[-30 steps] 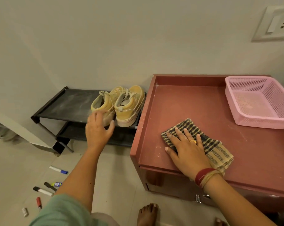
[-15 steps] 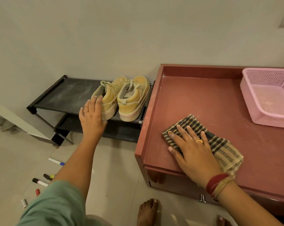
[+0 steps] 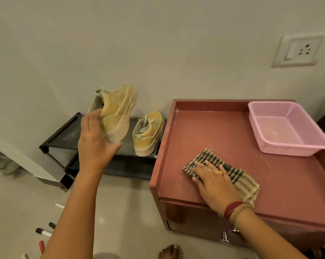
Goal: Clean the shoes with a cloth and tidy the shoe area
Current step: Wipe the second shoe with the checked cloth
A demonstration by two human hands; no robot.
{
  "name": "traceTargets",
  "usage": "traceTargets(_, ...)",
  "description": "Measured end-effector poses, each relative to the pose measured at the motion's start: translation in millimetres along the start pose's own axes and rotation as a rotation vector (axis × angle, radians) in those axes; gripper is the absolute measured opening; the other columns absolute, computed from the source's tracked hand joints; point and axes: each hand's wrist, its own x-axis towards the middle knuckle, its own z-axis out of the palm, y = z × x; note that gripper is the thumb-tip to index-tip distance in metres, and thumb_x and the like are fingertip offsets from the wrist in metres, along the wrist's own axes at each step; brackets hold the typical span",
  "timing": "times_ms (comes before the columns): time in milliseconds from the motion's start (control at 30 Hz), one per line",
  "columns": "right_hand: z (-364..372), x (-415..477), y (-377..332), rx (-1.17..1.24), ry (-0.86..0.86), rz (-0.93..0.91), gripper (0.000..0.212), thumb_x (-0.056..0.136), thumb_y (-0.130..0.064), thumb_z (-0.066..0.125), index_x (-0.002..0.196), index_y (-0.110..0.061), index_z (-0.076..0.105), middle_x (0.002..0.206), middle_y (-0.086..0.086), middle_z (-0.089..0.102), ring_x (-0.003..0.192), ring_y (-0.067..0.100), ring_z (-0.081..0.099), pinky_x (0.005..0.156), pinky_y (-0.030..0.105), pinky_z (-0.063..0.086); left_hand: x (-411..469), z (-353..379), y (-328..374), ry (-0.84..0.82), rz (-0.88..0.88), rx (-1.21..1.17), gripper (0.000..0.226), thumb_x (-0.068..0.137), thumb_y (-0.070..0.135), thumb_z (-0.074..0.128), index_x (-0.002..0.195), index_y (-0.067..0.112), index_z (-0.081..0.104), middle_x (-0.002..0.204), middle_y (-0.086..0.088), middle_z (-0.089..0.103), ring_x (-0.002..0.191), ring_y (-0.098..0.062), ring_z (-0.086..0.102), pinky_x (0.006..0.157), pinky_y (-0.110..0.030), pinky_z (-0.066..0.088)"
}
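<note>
Above the black shoe rack [image 3: 68, 135], the left hand [image 3: 94, 146] holds one yellow shoe [image 3: 117, 114] by its heel and sole, its grip closed on it, toe tilted up toward the wall. Its mate [image 3: 148, 133] sits on the rack's top shelf at the right end, just beside the raised edge of the red bench [image 3: 298, 184]. Near the bench's front edge the right hand [image 3: 214, 182] lies flat and spread on the checked cloth [image 3: 240, 180]. A pink basket [image 3: 286, 128] fills the far right corner; bare bench lies between.

Head cam looks down, close over cabinet [image 3: 232, 131].
</note>
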Motion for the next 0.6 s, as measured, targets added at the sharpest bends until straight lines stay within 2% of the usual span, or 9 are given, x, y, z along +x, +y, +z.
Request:
traceTargets(100,0.7,-4.9,7.3,0.026,0.008,0.03,0.038,0.102,-0.035,0.029,0.138,-0.034,0.039,0.152,-0.014,0.027,0.144,0.012,0.015,0.118,0.04,0.004,-3.6,-18.4,47.9,0.025,0.076,-0.095,0.088,0.053,0.009,0.086,0.128,0.007,0.04,0.122,-0.01,0.042,0.102,-0.014,0.044,0.07,-0.03,0.044)
traceTargets(233,-11.6,-23.4,24.0,0.073,0.044,0.078,0.038,0.101,-0.034,0.031,0.137,-0.027,0.04,0.147,-0.005,0.04,0.142,0.013,0.022,0.117,0.039,0.008,-26.9,-17.7,108.8,-0.018,0.153,-0.244,0.088,0.051,0.011,0.087,0.126,0.015,0.04,0.116,0.01,0.036,0.101,-0.004,0.042,0.069,-0.013,0.04)
traceTargets(333,-17.4,-33.7,35.2,0.079,0.029,0.102,0.038,0.101,-0.036,0.031,0.137,-0.027,0.041,0.145,-0.004,0.042,0.142,0.013,0.023,0.117,0.038,0.009,-47.8,2.6,132.2,-0.117,0.174,-0.32,0.082,0.052,0.011,0.081,0.124,0.017,0.042,0.114,0.014,0.035,0.103,-0.006,0.043,0.073,-0.02,0.044)
traceTargets(433,-19.6,-43.3,47.2,0.07,0.021,0.112,0.037,0.101,-0.036,0.032,0.135,-0.028,0.042,0.146,-0.006,0.041,0.142,0.012,0.022,0.117,0.038,0.01,-63.8,19.9,146.8,-0.189,0.189,-0.314,0.083,0.052,0.012,0.08,0.127,0.013,0.045,0.121,0.004,0.044,0.108,-0.007,0.043,0.071,-0.019,0.042)
traceTargets(500,-21.3,-45.8,52.0,0.052,0.011,0.118,0.035,0.101,-0.036,0.032,0.133,-0.028,0.044,0.146,-0.007,0.042,0.142,0.013,0.022,0.116,0.038,0.011,-72.0,29.2,150.5,-0.212,0.181,-0.3,0.083,0.054,0.014,0.081,0.128,0.015,0.043,0.124,0.002,0.044,0.109,-0.009,0.044,0.066,-0.023,0.045)
traceTargets(600,-23.2,-45.4,54.6,0.021,0.043,0.155,0.033,0.1,-0.036,0.034,0.127,-0.025,0.049,0.138,-0.002,0.05,0.138,0.016,0.032,0.116,0.04,0.019,-79.3,39.7,148.5,-0.211,0.183,-0.287,0.083,0.056,0.018,0.081,0.128,0.018,0.04,0.124,0.007,0.04,0.109,-0.012,0.046,0.068,-0.031,0.052)
